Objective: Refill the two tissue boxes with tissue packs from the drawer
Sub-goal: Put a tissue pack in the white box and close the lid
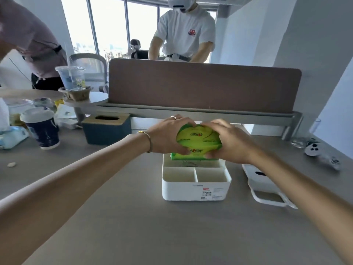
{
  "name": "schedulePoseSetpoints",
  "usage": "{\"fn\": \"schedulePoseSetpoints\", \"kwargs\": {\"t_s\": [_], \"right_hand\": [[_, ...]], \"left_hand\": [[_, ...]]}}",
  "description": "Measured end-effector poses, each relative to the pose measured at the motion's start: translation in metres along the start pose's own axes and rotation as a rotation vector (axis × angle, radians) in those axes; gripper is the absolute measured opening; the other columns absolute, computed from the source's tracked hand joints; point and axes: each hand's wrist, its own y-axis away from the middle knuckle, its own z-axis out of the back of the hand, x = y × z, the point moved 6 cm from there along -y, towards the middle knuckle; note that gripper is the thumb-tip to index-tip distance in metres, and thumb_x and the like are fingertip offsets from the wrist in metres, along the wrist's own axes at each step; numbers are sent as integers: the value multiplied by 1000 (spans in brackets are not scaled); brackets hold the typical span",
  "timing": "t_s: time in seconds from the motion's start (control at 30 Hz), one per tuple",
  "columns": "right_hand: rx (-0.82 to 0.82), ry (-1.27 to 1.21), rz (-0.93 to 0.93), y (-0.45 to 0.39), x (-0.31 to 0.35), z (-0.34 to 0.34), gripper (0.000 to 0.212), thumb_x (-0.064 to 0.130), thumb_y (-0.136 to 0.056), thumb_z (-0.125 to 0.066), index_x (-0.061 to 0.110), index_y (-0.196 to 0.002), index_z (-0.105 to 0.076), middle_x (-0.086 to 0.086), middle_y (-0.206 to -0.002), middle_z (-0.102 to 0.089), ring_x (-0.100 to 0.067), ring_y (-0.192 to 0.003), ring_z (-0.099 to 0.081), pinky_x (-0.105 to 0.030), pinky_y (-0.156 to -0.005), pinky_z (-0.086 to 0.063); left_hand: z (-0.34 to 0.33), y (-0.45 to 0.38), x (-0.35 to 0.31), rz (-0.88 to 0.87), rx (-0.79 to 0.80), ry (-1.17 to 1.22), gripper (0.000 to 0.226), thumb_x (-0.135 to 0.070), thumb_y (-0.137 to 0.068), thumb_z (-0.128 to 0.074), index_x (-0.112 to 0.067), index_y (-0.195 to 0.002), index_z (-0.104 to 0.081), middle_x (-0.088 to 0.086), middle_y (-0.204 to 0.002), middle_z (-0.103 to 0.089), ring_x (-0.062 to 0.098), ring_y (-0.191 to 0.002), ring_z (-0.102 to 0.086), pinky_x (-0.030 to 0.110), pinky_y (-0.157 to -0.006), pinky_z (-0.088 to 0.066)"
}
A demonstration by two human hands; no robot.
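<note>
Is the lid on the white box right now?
No, the white box is open on top, and its lid lies on the table beside it.

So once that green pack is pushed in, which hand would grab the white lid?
Probably the right hand. The white lid lies on the desk just right of the white tissue box, on that hand's side. The left hand would have to cross over the green tissue pack.
</note>
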Motion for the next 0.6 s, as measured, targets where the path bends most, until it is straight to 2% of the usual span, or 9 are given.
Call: {"fn": "schedulePoseSetpoints", "kwargs": {"t_s": [0.1, 0.2, 0.4, 0.5, 0.6], "right_hand": [[38, -34, -16, 1, -7, -16, 97, 57, -63, -84, 41, -147, -37, 10, -141, -45, -15, -128, -48, -42, -103, -45], [57, -20, -22, 1, -11, -30, 97, 60, -64, -81, 41, -148, -35, 10, -141, -45, -15, -130, -46, -40, -102, -45], [84, -23, 8, 4, -12, -51, 90, 62, -76, -71, 35, -152, -32, 6, -150, -41, -19, -138, -38, -40, -112, -37], [112, -18, 22, 6, -10, -59, 81, 65, -84, -60, 36, -153, -29, 2, -154, -36, -22, -141, -35, -43, -114, -33], [161, -39, 5, 7, -11, -64, 80, 77, -85, -38, 38, -154, -24, 1, -160, -27, -23, -146, -29, -44, -117, -30]], "left_hand": [[-12, -3, 5, 3, 35, -20, 81, -55, -68, -83, -39, -137, -45, -7, -126, -52, 15, -108, -50, 31, -89, -44], [-20, -1, 11, 13, 79, -24, 81, -55, -70, -82, -39, -139, -44, -8, -126, -52, 14, -108, -48, 29, -89, -42], [-35, 8, 20, 51, 158, -36, 83, -57, -75, -78, -40, -145, -38, -7, -132, -49, 15, -115, -50, 33, -98, -45], [-42, 12, 24, 41, 142, -34, 82, -62, -77, -73, -39, -147, -37, -6, -134, -48, 14, -118, -47, 33, -100, -46], [-46, 12, 25, 49, 134, -59, 81, -73, -75, -66, -42, -145, -37, -8, -132, -48, 15, -117, -48, 37, -99, -48]]}}
